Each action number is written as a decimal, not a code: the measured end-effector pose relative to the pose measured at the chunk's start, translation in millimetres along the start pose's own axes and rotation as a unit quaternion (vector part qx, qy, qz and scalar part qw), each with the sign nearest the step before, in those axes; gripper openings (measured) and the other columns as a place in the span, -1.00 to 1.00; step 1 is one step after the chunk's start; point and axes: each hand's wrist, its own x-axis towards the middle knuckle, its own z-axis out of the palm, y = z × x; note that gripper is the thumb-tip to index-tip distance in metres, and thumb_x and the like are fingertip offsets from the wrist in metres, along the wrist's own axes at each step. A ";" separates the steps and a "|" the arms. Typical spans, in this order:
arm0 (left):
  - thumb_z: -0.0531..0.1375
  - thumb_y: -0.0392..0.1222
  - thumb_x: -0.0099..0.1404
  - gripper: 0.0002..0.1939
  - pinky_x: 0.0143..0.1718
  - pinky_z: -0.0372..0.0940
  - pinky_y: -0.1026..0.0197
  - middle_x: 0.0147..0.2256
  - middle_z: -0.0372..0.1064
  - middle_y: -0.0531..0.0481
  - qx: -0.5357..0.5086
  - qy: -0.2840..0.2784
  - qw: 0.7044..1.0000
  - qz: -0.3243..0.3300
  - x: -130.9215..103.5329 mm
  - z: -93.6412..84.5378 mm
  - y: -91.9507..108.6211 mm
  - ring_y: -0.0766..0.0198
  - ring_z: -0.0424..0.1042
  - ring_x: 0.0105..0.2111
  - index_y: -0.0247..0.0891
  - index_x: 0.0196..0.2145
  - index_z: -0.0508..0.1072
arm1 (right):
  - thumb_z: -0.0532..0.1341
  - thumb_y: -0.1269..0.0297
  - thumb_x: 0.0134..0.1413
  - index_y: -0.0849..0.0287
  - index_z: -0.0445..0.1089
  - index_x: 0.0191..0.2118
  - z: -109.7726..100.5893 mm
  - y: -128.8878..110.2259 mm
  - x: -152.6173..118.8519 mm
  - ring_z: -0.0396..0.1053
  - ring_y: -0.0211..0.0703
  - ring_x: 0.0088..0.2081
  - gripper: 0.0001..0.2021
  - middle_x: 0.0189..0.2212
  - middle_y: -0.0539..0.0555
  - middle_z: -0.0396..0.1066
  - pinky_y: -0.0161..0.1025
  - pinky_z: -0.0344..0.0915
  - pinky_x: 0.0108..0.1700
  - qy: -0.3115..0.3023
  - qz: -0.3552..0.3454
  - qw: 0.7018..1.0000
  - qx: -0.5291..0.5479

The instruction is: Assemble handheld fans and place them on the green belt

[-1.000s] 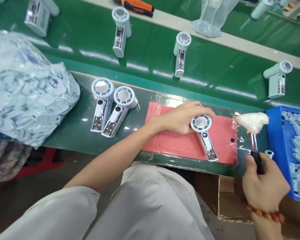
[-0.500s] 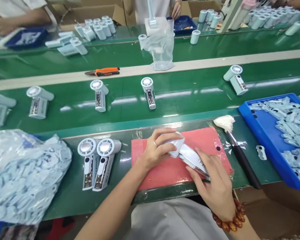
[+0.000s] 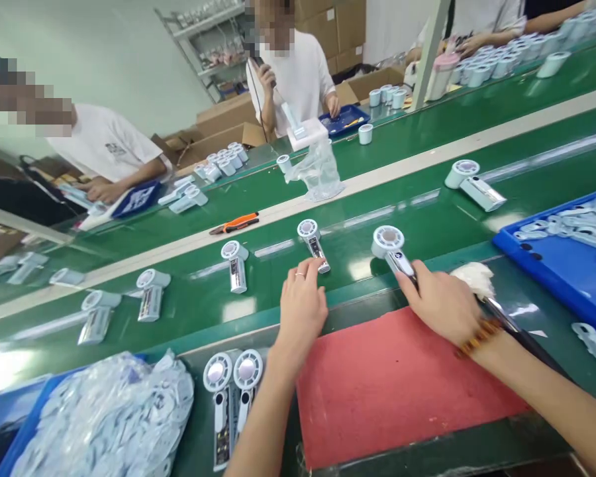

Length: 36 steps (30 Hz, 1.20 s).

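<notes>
My right hand (image 3: 440, 298) grips the handle of a light-blue handheld fan (image 3: 388, 240) over the green belt, its round head pointing away from me. A pale cover with a dark dot shows on the handle. My left hand (image 3: 302, 301) reaches forward with fingers stretched out, at the lower end of another handheld fan (image 3: 309, 232) with its circuit board exposed. Whether the fingertips touch it I cannot tell. Beneath and between my arms lies a red mat (image 3: 402, 391). Two more fans (image 3: 217, 372) stand side by side left of it, partly behind my left forearm.
A bag of pale-blue parts (image 3: 114, 417) fills the lower left. At right are a blue tray (image 3: 566, 265) of covers and a black-handled tool (image 3: 526, 338) with a white wrapped head. Several fans lie along the belt (image 3: 268, 291); pliers (image 3: 236, 223) rest on the divider. Co-workers sit opposite.
Both hands have moved forward from the red mat to the belt. The right hand now holds a fan out there; the left has let go of the one both held. The view has tilted upward.
</notes>
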 end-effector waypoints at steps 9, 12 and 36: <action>0.02 -0.55 0.28 -0.40 0.35 0.14 -0.45 0.45 0.19 -0.19 0.078 -0.039 0.991 0.104 100.1 13.0 -30.1 -0.32 0.14 0.43 -0.15 0.15 0.53 | 0.27 0.00 0.43 0.20 0.42 0.19 -6.1 -35.3 100.5 0.51 -0.07 -0.02 -0.58 0.05 0.16 0.48 -0.01 0.54 0.03 -0.015 0.032 0.996 0.085; -0.01 -0.51 0.34 -0.50 0.46 -0.01 -0.40 0.45 0.22 -0.08 0.112 -0.029 0.978 0.176 113.7 13.3 -39.0 -0.22 0.00 0.52 -0.15 0.03 0.56 | 0.26 0.00 0.45 0.20 0.44 0.16 -19.5 -4.5 72.6 0.52 -0.11 -0.07 -0.60 0.00 0.14 0.50 -0.04 0.54 0.00 0.026 0.021 0.992 0.120; 0.32 -0.21 0.38 -0.51 0.07 0.54 -0.14 0.11 0.56 -0.14 -0.138 -0.083 0.970 0.184 -94.2 11.0 90.4 -0.05 0.56 0.04 -0.06 0.24 0.44 | 0.29 -0.29 0.22 -0.05 0.53 -0.14 -57.4 174.8 -114.9 0.59 0.02 -0.27 -0.59 -0.23 0.18 0.61 0.00 0.54 -0.16 0.266 0.119 0.918 0.267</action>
